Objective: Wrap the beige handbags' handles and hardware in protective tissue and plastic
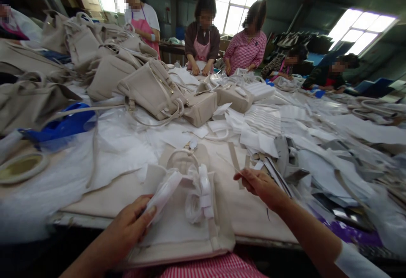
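A beige handbag (pixel 190 231) lies flat at the near table edge in front of me, its handle wrapped in white paper (pixel 203 189). My left hand (pixel 133 223) is closed on a white paper-wrapped strap (pixel 163 193) at the bag's left side. My right hand (pixel 258 185) hovers just right of the bag, fingers pinched on a thin strip or thread (pixel 230 163) that runs up to the left; I cannot make out what it is.
Finished beige bags (pixel 152 87) are piled at the left and middle. White paper sheets and scraps (pixel 263 121) cover the table. A blue tape dispenser (pixel 60 125) and a tape roll (pixel 19 168) lie at the left. Several people work at the far side.
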`<state>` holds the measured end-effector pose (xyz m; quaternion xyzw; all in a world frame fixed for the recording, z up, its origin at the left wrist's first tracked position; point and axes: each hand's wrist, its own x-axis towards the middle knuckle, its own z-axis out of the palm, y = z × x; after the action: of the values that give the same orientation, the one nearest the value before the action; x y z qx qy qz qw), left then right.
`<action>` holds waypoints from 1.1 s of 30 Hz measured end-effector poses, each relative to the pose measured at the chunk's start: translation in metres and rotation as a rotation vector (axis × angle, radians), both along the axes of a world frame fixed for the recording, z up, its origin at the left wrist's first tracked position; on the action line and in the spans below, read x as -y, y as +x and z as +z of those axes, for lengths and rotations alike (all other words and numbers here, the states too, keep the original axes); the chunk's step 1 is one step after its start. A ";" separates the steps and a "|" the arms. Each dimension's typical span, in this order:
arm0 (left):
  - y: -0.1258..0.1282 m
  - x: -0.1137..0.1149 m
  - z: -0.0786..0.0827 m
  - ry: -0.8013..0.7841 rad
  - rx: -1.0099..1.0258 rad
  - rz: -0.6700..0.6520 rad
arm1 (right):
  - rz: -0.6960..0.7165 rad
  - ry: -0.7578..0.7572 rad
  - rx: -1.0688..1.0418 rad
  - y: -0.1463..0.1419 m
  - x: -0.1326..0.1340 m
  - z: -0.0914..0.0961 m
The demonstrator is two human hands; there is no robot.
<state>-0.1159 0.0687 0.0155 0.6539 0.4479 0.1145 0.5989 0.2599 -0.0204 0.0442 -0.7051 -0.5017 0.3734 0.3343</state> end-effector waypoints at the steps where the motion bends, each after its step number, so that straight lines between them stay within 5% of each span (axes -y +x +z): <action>1: 0.000 0.001 0.003 -0.014 0.009 0.008 | 0.015 -0.026 -0.067 -0.012 0.002 0.004; 9: -0.001 0.007 0.009 -0.243 0.231 0.173 | 0.267 -0.481 -0.439 -0.109 0.008 0.029; 17: -0.006 0.006 0.001 -0.404 0.372 0.267 | 0.386 -0.513 -0.081 -0.139 0.002 0.028; 24: -0.004 0.009 0.005 -0.304 0.303 0.220 | 0.458 -0.387 0.094 -0.149 -0.012 0.024; 33: -0.001 0.015 0.018 -0.002 0.083 0.129 | 0.374 -0.549 -0.181 -0.164 -0.029 0.012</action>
<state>-0.1165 0.0537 0.0337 0.6177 0.4640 0.1794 0.6091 0.0956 0.0086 0.0559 -0.6287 -0.4715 0.6101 0.1012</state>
